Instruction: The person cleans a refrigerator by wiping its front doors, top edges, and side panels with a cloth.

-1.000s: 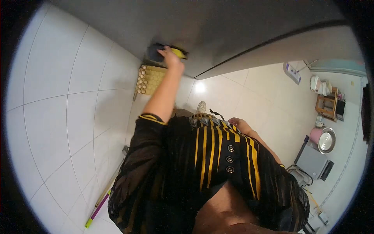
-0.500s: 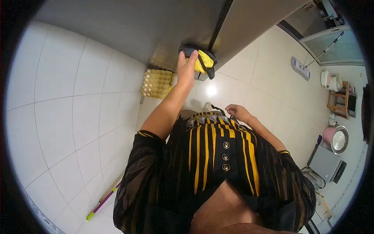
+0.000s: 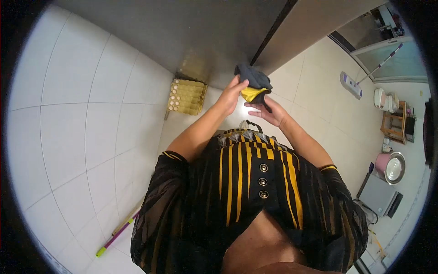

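A folded two-tone cloth (image 3: 253, 76), dark grey on one face and yellow on the other, is held up before the grey metallic doors. My left hand (image 3: 230, 95) grips its left side, with the thumb lying over the cloth. Just under the cloth's lower right edge is my right hand (image 3: 273, 114). Its fingers are stretched out to the left and apart, and a dark hanging corner of the cloth overlaps it. Whether the right thumb touches the cloth is hard to make out.
The tall grey metallic cabinet or fridge (image 3: 159, 32) fills the top. An egg tray (image 3: 194, 98) with several eggs sits beside it at the tiled wall (image 3: 68, 137). A flat mop (image 3: 351, 85), wooden stool (image 3: 396, 123), pink bucket (image 3: 382, 162) and grey box (image 3: 378, 194) stand right.
My left hand has drawn the cloth away from the doors, down and to the right. My right hand has risen from near my waist to the cloth's lower edge.
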A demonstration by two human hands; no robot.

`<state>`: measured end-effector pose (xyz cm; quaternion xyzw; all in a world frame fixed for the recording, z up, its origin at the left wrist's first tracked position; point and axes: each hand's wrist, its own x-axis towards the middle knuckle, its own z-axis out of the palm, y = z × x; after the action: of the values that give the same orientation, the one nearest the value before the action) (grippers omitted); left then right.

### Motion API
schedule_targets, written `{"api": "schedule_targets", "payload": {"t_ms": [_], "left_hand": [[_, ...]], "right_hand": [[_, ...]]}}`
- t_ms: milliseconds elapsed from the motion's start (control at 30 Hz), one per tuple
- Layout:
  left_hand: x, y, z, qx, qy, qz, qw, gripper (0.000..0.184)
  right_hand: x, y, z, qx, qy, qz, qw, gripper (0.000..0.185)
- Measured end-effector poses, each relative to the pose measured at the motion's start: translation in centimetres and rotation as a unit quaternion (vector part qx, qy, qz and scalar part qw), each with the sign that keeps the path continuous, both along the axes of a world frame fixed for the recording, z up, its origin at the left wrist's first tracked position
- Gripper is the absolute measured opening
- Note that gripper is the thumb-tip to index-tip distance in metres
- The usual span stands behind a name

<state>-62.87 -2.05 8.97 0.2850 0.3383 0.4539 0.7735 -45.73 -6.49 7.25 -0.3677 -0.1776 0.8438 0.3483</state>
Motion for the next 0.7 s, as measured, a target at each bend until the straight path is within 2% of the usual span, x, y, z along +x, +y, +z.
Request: {"api": "schedule_targets", "payload": {"t_ms": [67,133,167,200,233,267,300,333,400,433,467,533,567,600,667,700], "left_hand": [[-1.7,0.1,-0.9,0.017,0.012,-0.020,1.000,0.035],[-4.0,0.4,-0.5,0.030,0.030,-0.035,0.998,0.032],[-5.0,0.7,-1.5,0.047,0.056,-0.046,0.996,0.029],[-5.8,0.8,-1.4,0.046,0.050,-0.050,0.996,0.029],[-6.5,0.6,-1.4,0.000,0.059,-0.037,0.998,0.027],[-7.1,0.4,-1.4,-0.047,0.069,-0.024,0.996,0.025],[-7.5,0.6,-2.8,-0.043,0.079,0.017,0.996,0.021],[-7.8,0.8,-3.8,-0.046,0.076,0.013,0.996,0.021],[-8.3,0.9,-5.6,0.062,0.222,0.023,0.973,0.022],[-8.2,0.9,-5.6,0.125,0.244,0.003,0.962,0.023],[-8.3,0.7,-5.5,0.125,0.243,-0.001,0.962,0.023],[-8.4,0.4,-2.3,0.215,0.299,-0.182,0.912,0.026],[-8.5,0.3,-0.5,0.264,0.278,-0.224,0.896,0.022],[-8.4,0.4,-0.5,0.265,0.278,-0.229,0.894,0.022],[-8.0,0.8,-0.6,0.522,0.301,-0.179,0.778,0.027],[-8.3,1.0,0.0,0.418,0.275,-0.238,0.832,0.034]], "right_hand": [[-1.2,0.8,-0.3,0.002,0.024,-0.035,0.999,0.044],[-2.6,1.4,1.5,0.042,-0.055,0.028,0.997,0.040],[-3.2,1.4,2.5,0.037,-0.102,0.041,0.993,0.031],[-3.4,1.6,2.3,0.036,-0.108,0.037,0.993,0.031],[-2.9,1.6,1.3,0.073,-0.254,0.121,0.957,0.026],[-2.6,1.3,0.1,0.107,-0.391,0.203,0.891,0.025],[-2.3,0.6,-1.4,0.182,-0.458,0.204,0.845,0.025],[-3.2,0.2,-0.7,0.177,-0.461,0.203,0.845,0.025],[-5.5,-1.0,1.2,0.183,-0.368,0.210,0.887,0.025],[-7.2,-1.4,2.5,0.167,-0.351,0.170,0.906,0.025],[-8.2,-1.4,2.4,0.164,-0.352,0.166,0.907,0.025],[-9.3,-1.6,2.2,0.125,-0.302,0.065,0.943,0.027],[-8.7,-1.4,0.6,0.111,-0.277,0.116,0.947,0.028],[-8.7,-1.6,-0.9,0.110,-0.276,0.111,0.948,0.028],[-8.7,-1.7,-3.0,0.185,-0.280,0.008,0.942,0.028],[-8.2,-0.7,-1.9,0.271,-0.299,0.047,0.914,0.030]]}}
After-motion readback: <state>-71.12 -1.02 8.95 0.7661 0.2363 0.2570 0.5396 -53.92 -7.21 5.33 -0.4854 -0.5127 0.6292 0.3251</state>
